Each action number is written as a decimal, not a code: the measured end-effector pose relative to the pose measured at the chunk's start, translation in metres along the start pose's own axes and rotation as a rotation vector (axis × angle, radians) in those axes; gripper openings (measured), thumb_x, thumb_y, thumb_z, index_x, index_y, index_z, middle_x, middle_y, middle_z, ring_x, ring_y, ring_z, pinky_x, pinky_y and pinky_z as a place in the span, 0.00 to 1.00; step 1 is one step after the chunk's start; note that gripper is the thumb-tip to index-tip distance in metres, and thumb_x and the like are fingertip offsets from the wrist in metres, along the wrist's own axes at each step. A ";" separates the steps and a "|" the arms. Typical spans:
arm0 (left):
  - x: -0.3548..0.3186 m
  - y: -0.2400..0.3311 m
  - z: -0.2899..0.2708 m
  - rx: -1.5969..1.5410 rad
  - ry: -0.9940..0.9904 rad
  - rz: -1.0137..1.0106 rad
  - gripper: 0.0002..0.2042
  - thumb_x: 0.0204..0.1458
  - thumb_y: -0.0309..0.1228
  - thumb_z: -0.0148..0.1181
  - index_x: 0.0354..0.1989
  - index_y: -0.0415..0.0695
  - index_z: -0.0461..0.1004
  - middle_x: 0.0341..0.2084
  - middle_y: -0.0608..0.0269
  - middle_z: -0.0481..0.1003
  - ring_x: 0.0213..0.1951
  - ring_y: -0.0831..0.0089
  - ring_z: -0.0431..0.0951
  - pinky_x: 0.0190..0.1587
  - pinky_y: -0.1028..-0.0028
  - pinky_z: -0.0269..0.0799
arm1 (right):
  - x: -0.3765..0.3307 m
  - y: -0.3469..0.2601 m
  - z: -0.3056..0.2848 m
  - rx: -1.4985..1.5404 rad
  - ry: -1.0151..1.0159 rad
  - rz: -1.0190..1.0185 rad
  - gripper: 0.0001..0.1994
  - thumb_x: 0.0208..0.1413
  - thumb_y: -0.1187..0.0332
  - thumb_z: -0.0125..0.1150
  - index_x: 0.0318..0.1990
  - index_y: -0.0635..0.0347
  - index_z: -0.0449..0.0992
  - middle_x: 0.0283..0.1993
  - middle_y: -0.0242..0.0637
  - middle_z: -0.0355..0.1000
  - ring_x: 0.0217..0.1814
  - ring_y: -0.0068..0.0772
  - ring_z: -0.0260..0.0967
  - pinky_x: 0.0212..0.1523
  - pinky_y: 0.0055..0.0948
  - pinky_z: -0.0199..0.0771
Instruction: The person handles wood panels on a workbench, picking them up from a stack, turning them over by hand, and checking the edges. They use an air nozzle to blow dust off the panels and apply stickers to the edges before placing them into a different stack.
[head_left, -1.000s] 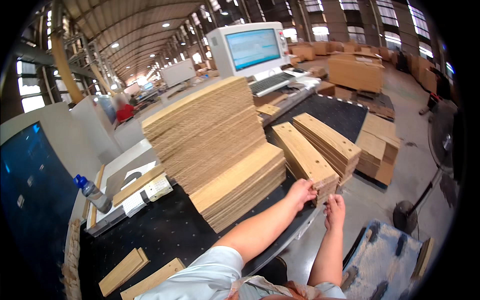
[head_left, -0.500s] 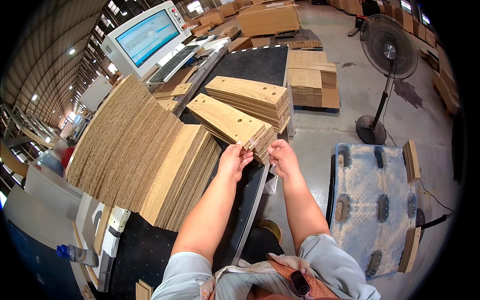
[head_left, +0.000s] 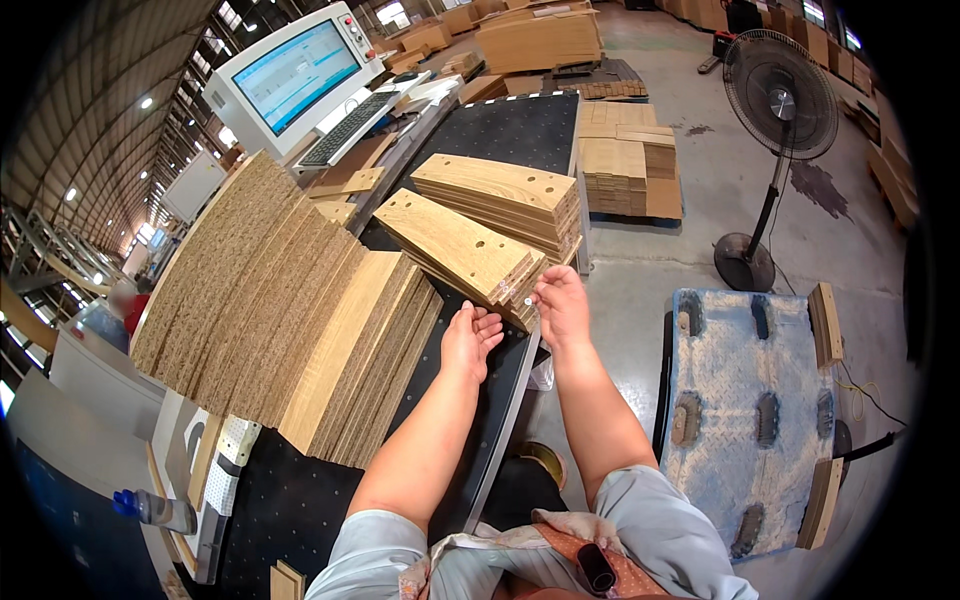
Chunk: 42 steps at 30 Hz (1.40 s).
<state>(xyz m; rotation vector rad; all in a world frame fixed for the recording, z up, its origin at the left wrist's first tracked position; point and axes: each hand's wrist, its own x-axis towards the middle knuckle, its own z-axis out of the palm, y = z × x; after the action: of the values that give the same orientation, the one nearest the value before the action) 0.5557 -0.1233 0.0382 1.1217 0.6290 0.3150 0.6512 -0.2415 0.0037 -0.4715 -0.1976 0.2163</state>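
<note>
My right hand (head_left: 563, 308) is closed in a pinch at the near end of a stack of wood-grain boards (head_left: 455, 240). At its fingertips shows a small white piece (head_left: 528, 301), too small to name. Just left of it my left hand (head_left: 470, 340) hangs palm up below the same board ends, fingers loosely curled and apart, with nothing visible in it. Holes mark the top board's face, and small pale spots show on the ends. A second stack of drilled boards (head_left: 500, 190) lies right behind.
A long row of chipboard panels (head_left: 250, 290) leans on the black dotted table (head_left: 510, 130) at my left. Beyond stand a computer monitor (head_left: 297, 75) and keyboard (head_left: 347, 128). On the right are a blue pallet (head_left: 740, 400) and a standing fan (head_left: 780, 105). A bottle (head_left: 160, 510) stands lower left.
My left hand has dropped away from the top board's corner, down and slightly toward me. My right hand has shifted slightly left at the board ends, with the white piece now showing more plainly.
</note>
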 end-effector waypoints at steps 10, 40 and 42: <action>-0.016 -0.012 0.002 0.222 -0.086 0.092 0.03 0.58 0.27 0.51 0.34 0.43 0.71 0.31 0.60 0.76 0.33 0.72 0.76 0.38 0.73 0.73 | 0.007 0.012 0.008 -0.205 -0.034 -0.168 0.10 0.49 0.82 0.54 0.39 0.60 0.68 0.35 0.30 0.66 0.31 0.20 0.65 0.35 0.20 0.69; -0.028 -0.003 0.031 1.979 -0.140 1.052 0.29 0.48 0.27 0.50 0.62 0.34 0.59 0.33 0.58 0.70 0.36 0.63 0.73 0.38 0.66 0.72 | 0.005 0.012 0.004 -0.534 -0.156 -0.425 0.08 0.48 0.85 0.52 0.36 0.64 0.68 0.37 0.31 0.62 0.36 0.18 0.62 0.38 0.17 0.65; -0.029 -0.003 0.031 2.011 -0.129 1.068 0.29 0.48 0.28 0.50 0.62 0.34 0.58 0.33 0.59 0.70 0.36 0.64 0.73 0.37 0.67 0.72 | 0.004 0.011 0.004 -0.506 -0.125 -0.382 0.08 0.48 0.85 0.52 0.36 0.64 0.69 0.37 0.30 0.63 0.35 0.18 0.62 0.37 0.17 0.66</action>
<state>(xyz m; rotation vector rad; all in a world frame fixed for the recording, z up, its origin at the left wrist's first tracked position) 0.5521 -0.1631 0.0531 3.3801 -0.0790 0.4683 0.6528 -0.2291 0.0025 -0.9107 -0.4644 -0.1862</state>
